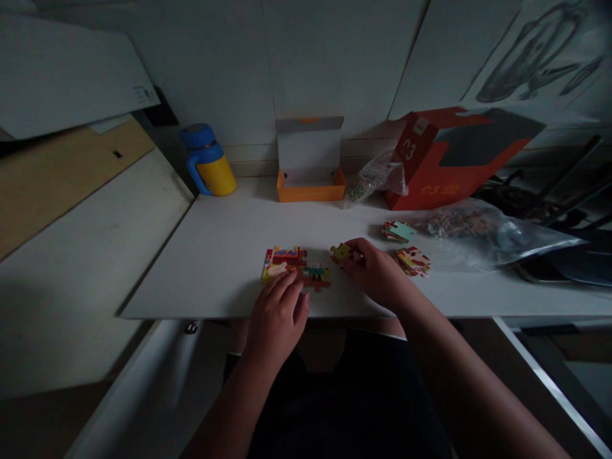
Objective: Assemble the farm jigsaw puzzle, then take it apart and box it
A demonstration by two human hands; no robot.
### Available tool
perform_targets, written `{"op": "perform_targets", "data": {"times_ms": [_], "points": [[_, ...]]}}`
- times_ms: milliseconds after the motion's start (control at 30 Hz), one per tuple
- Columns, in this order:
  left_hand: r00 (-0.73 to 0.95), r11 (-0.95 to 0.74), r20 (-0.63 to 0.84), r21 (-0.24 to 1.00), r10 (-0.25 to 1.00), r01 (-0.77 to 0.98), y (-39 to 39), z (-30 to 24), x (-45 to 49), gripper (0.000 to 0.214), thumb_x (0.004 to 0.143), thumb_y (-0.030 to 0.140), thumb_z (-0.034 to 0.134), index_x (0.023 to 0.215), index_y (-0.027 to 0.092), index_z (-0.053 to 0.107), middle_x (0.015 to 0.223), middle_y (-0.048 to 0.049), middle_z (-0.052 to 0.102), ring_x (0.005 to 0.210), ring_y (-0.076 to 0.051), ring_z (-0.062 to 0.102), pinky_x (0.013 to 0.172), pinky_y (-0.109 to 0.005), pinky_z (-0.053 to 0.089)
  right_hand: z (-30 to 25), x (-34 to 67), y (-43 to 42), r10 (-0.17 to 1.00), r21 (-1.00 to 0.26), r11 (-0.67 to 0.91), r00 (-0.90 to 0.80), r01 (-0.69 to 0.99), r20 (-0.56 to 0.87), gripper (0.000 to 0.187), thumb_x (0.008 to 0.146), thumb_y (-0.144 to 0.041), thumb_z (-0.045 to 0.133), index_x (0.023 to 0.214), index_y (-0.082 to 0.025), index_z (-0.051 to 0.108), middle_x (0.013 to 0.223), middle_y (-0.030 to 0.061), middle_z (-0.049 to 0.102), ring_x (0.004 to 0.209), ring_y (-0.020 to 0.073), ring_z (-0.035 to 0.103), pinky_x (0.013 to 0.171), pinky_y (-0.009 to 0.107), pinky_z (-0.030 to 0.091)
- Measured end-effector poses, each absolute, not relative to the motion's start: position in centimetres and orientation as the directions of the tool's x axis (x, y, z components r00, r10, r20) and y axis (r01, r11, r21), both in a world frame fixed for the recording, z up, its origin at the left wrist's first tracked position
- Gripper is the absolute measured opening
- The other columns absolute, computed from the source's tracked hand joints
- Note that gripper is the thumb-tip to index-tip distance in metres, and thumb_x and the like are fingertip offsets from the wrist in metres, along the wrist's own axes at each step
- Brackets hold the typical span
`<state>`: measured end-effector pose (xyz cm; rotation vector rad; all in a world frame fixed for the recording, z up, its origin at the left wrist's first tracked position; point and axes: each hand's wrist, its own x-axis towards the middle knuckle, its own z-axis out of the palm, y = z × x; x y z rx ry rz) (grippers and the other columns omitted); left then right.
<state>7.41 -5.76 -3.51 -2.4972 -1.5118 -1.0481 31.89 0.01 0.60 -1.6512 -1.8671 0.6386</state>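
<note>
Bare forearms (471, 357), white tabletop (215, 233) with puzzle pieces (287, 256), dim pale wall (329, 64)

A blue-and-yellow jug (211, 160) stands near the wall (215, 70).

Desk (201, 255) free left of puzzle (289, 257); orange box (310, 193) behind.

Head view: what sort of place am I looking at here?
Probably a desk corner, perhaps at home or in a study room: a white tabletop with jigsaw pieces and a blue-and-yellow flask on it, and a drawing above at the right.
</note>
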Motion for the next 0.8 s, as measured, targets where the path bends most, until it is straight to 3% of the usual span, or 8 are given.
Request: {"op": "perform_targets", "data": {"times_ms": [300, 533, 667, 800], "points": [[0.374, -0.54, 0.481, 0.271, 0.793, 0.797, -6.1, -2.3, 8.5, 0.011, 0.098, 0.022, 0.069, 0.108, 0.019, 0.073, 0.125, -0.0138, 0.074, 0.113, -0.032, 0.07, 0.1, -0.057, 0.063, 0.4, 31.9, -0.3, 0.996, -0.676, 0.05, 0.01, 0.735, 0.084, 0.033, 0.093, -0.026, 0.063, 0.125, -0.02, 0.063, 0.097, 0.0102, 0.079, 0.083, 0.0264, 0.074, 0.071, 0.035, 0.051], [0.456, -0.562, 0.344, 0.34, 0.821, 0.754, -2.2, -1.0, 8.4, 0.043, 0.09, 0.03, 0.084, 0.128, 0.02, 0.068, 0.121, -0.0111, 0.068, 0.112, -0.031, 0.069, 0.099, -0.051, 0.061, -1.2, 32.3, -0.7, 0.987, -0.73, 0.016, 0.107, 0.683, 0.123, 0.034, 0.093, -0.033, 0.066, 0.126, -0.022, 0.062, 0.102, 0.0102, 0.08, 0.087, 0.0275, 0.075, 0.075, 0.038, 0.053], [0.448, -0.534, 0.294, 0.383, 0.844, 0.754, -0.7, -1.1, 8.4, 0.039, 0.086, 0.037, 0.089, 0.118, 0.025, 0.07, 0.119, -0.0072, 0.068, 0.106, -0.028, 0.07, 0.094, -0.047, 0.06, -1.7, 32.5, -1.1, 0.98, -0.764, -0.005, 0.154, 0.645, 0.124, 0.035, 0.095, -0.036, 0.065, 0.127, -0.023, 0.061, 0.108, 0.0108, 0.08, 0.092, 0.0285, 0.075, 0.081, 0.041, 0.054], [0.442, -0.503, 0.24, 0.453, 0.864, 0.736, -0.1, -0.8, 8.3, 0.036, 0.083, 0.033, 0.091, 0.111, 0.027, 0.07, 0.116, -0.0036, 0.069, 0.107, -0.027, 0.069, 0.093, -0.044, 0.058, -1.9, 32.4, -1.3, 0.979, -0.8, 0.014, 0.154, 0.6, 0.133, 0.036, 0.096, -0.04, 0.063, 0.128, -0.023, 0.061, 0.115, 0.0123, 0.079, 0.095, 0.0292, 0.076, 0.083, 0.042, 0.055]]}}
